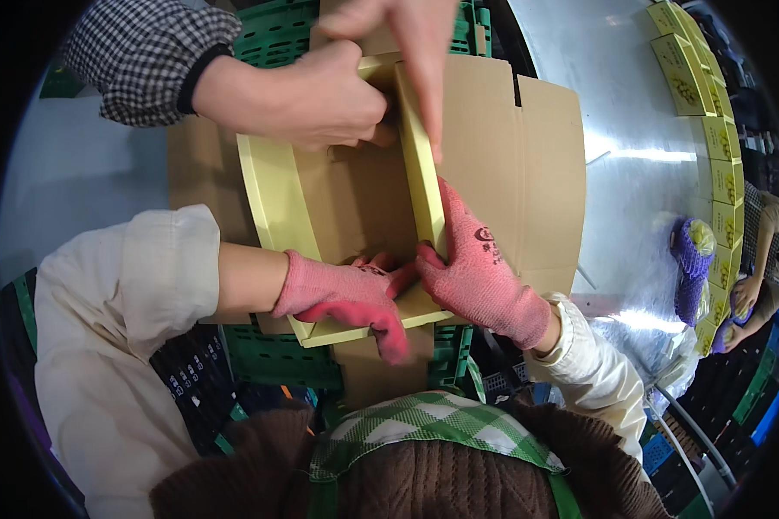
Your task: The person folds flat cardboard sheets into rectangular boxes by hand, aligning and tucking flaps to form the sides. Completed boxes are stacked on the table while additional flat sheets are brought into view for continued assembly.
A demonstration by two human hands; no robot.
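A shallow yellow cardboard box (273,186) with a brown inside lies open in front of me. Both my hands wear pink-red gloves. My left hand (351,290) straddles its near wall, some fingers inside and some hanging outside. At the near right corner, my right hand (485,272) grips the right wall, thumb on the inner side and fingers along the outer side. Across from me, another person's closed hand (333,99) reaches into the far end. That person's other hand (415,60), blurred, touches the far part of the right wall.
Brown cardboard (536,173) lies beneath the box, over green plastic crates (273,359). A metal table (614,112) stretches along the right. Yellow boxes (722,177) line its far edge, near purple-netted round items (692,259). Another person's hands (742,298) are farther right.
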